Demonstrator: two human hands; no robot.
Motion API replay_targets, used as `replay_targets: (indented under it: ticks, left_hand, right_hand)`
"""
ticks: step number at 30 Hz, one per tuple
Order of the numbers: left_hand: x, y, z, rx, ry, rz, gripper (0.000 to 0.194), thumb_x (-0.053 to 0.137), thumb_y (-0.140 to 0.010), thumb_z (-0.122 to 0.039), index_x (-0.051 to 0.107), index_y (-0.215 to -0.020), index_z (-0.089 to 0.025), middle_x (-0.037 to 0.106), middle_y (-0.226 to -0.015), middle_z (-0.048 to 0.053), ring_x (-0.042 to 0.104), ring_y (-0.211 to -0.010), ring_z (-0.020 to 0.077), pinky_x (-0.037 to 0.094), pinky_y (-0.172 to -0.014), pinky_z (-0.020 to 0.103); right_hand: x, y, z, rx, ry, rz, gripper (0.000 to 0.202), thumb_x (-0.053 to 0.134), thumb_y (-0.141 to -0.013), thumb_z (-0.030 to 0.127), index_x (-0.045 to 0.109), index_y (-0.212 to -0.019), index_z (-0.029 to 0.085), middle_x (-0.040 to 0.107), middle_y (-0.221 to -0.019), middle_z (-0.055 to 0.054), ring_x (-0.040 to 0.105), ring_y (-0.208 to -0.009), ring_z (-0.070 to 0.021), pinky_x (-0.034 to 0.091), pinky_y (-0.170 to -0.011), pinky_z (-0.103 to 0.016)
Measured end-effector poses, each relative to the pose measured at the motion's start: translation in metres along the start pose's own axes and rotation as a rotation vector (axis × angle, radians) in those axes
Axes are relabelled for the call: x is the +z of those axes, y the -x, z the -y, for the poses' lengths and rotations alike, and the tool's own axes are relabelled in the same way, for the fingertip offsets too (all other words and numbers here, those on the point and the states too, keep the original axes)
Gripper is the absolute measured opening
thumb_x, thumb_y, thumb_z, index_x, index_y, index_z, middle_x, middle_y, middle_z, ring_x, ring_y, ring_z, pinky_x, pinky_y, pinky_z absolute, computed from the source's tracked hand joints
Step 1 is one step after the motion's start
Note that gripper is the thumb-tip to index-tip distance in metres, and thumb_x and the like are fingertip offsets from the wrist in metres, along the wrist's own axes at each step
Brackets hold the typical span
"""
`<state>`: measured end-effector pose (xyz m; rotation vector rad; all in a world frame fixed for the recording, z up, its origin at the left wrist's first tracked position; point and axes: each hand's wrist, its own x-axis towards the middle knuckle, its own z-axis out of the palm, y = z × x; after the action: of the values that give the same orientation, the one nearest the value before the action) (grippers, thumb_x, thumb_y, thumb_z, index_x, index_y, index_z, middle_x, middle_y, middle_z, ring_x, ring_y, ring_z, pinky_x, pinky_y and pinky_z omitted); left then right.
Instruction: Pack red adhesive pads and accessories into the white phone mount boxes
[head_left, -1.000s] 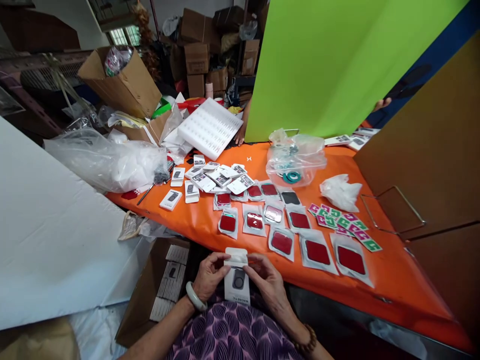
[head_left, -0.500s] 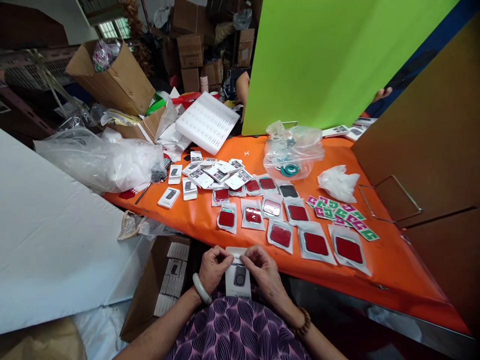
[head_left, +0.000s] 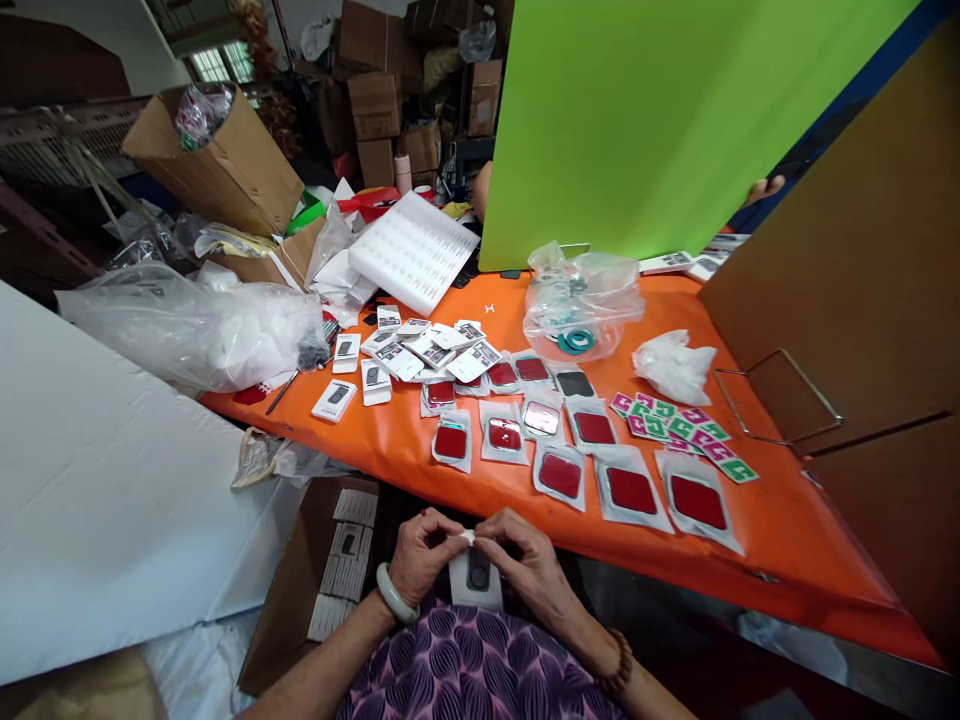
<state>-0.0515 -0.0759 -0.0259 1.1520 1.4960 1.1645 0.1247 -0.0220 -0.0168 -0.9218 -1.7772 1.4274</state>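
Observation:
A small white box [head_left: 478, 594] with a dark device printed on its front rests upright against my lap. At its top end, my left hand [head_left: 421, 556] pinches the flap between thumb and forefinger. My right hand [head_left: 526, 562] pinches beside it, the two thumbs almost touching. The fingers partly cover the flap and the box's upper edge. Beyond them on the orange table [head_left: 405, 440] lie several clear pouches [head_left: 559, 474] with red rounded squares, and a heap of similar white boxes [head_left: 433, 350].
Left of my lap stands an open carton [head_left: 281, 590] with rows of white boxes. A white board [head_left: 127, 480] leans at the left. Pink and green cards [head_left: 682, 428] and a plastic bag [head_left: 581, 305] lie on the table. Another person's hand [head_left: 763, 190] grips a green board [head_left: 660, 130].
The box's top flap, which stood up before, is now bent down under my fingers. Both hands sit slightly lower and closer together. The view has shifted a little.

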Motion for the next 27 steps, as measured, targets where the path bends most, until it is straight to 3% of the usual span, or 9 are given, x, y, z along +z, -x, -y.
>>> replay_targets:
  ticks: [3, 6, 10, 14, 19, 22, 27]
  left_hand:
    - [0.002, -0.001, -0.004, -0.054, 0.001, -0.039, 0.023, 0.07, -0.073, -0.037, 0.07, -0.075, -0.014, 0.065, -0.071, 0.004, 0.056, -0.067, 0.0141, 0.042, -0.066, 0.025]
    - [0.004, -0.007, -0.01, -0.135, 0.095, -0.045, 0.025, 0.067, -0.073, -0.038, 0.068, -0.076, -0.013, 0.063, -0.067, 0.002, 0.052, -0.063, 0.012, 0.04, -0.062, 0.024]
    - [0.002, -0.013, -0.012, -0.187, 0.147, 0.002, 0.024, 0.069, -0.071, -0.037, 0.066, -0.071, -0.013, 0.061, -0.064, 0.001, 0.05, -0.06, 0.0107, 0.039, -0.06, 0.024]
    - [-0.004, -0.011, -0.009, -0.188, 0.137, 0.046, 0.024, 0.072, -0.069, -0.036, 0.068, -0.066, -0.013, 0.062, -0.063, 0.001, 0.052, -0.062, 0.0118, 0.041, -0.063, 0.025]
    - [-0.006, -0.004, -0.003, -0.228, 0.225, 0.088, 0.027, 0.078, -0.063, -0.038, 0.071, -0.072, -0.013, 0.066, -0.07, 0.003, 0.056, -0.066, 0.0132, 0.043, -0.066, 0.026]
    - [-0.004, 0.003, 0.0, -0.284, 0.289, 0.123, 0.03, 0.078, -0.063, -0.039, 0.07, -0.075, -0.012, 0.066, -0.069, 0.002, 0.054, -0.063, 0.0112, 0.041, -0.063, 0.024]
    - [-0.003, 0.008, 0.004, -0.257, 0.28, 0.098, 0.03, 0.077, -0.065, -0.038, 0.069, -0.075, -0.012, 0.065, -0.068, 0.001, 0.052, -0.063, 0.0097, 0.04, -0.063, 0.023]
  right_hand:
    - [0.003, -0.004, 0.002, 0.044, 0.03, -0.026, 0.022, 0.062, -0.083, 0.038, 0.068, -0.078, 0.018, 0.059, -0.071, -0.003, 0.054, -0.065, -0.0148, 0.041, -0.062, -0.027]
    - [0.004, -0.012, 0.005, 0.212, -0.071, -0.041, 0.026, 0.064, -0.079, 0.043, 0.067, -0.074, 0.017, 0.057, -0.067, -0.001, 0.05, -0.061, -0.0134, 0.038, -0.058, -0.026]
    - [0.006, -0.021, 0.01, 0.451, -0.289, -0.01, 0.031, 0.071, -0.067, 0.046, 0.061, -0.066, 0.017, 0.053, -0.06, 0.002, 0.045, -0.056, -0.0114, 0.035, -0.055, -0.024]
    - [0.008, -0.023, 0.011, 0.558, -0.385, 0.004, 0.034, 0.073, -0.063, 0.046, 0.058, -0.061, 0.016, 0.049, -0.056, 0.004, 0.04, -0.052, -0.0094, 0.032, -0.052, -0.023]
    - [0.006, -0.015, 0.003, 0.521, -0.32, 0.04, 0.037, 0.07, -0.068, 0.052, 0.061, -0.063, 0.016, 0.052, -0.056, 0.002, 0.043, -0.052, -0.0102, 0.034, -0.052, -0.023]
    - [0.003, -0.006, -0.001, 0.403, -0.203, 0.08, 0.037, 0.067, -0.073, 0.053, 0.069, -0.076, 0.017, 0.062, -0.068, -0.002, 0.054, -0.062, -0.0152, 0.042, -0.06, -0.026]
    - [0.001, 0.004, -0.003, 0.257, -0.041, 0.162, 0.038, 0.065, -0.077, 0.051, 0.073, -0.094, 0.018, 0.067, -0.086, -0.008, 0.062, -0.078, -0.0206, 0.048, -0.072, -0.03]
